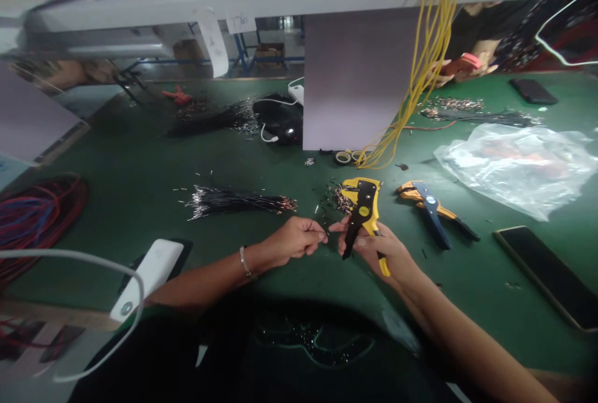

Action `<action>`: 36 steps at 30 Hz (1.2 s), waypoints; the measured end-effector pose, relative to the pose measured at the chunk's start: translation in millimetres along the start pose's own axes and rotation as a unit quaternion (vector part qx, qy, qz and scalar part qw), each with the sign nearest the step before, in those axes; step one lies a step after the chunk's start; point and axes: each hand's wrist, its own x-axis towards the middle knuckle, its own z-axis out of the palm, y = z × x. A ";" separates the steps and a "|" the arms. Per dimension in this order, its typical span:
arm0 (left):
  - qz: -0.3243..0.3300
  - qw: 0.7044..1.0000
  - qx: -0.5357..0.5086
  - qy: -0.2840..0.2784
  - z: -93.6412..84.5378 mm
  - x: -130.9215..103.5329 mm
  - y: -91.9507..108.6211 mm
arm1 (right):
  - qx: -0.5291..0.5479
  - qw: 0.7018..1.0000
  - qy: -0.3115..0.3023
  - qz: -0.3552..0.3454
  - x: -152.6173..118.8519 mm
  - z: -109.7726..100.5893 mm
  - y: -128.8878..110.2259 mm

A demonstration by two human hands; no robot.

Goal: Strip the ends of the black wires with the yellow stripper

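Wire, thin and black [326,235], sits pinched in the fingertips of the left hand [298,238], as far as I can tell from here. The right hand [380,249] wraps a yellow-and-black wire stripper [367,199], one finger extended toward the wire. Beyond the left hand I see a bundle of black wires [238,200]; right of the stripper lie dark-blue-and-orange pliers [430,200], then a black rectangular phone [551,275].

Crinkled, glossy plastic bag [518,166], smooth matt tabletop [261,169], glossy phone screen [551,275] and smooth, plastic-looking yellow wire stripper [367,203]
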 end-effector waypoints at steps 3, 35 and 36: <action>0.048 0.992 0.118 0.019 3.2 -1.2 1.9 | 0.032 0.999 -0.023 0.021 -2.4 3.4 -4.7; 0.320 0.860 0.372 0.136 -34.6 -5.3 18.3 | 0.025 0.999 -0.015 -0.020 -3.5 -0.4 -20.5; 0.314 0.858 0.383 0.139 -36.4 -5.9 20.0 | 0.024 0.999 -0.017 -0.018 -3.4 -0.4 -20.3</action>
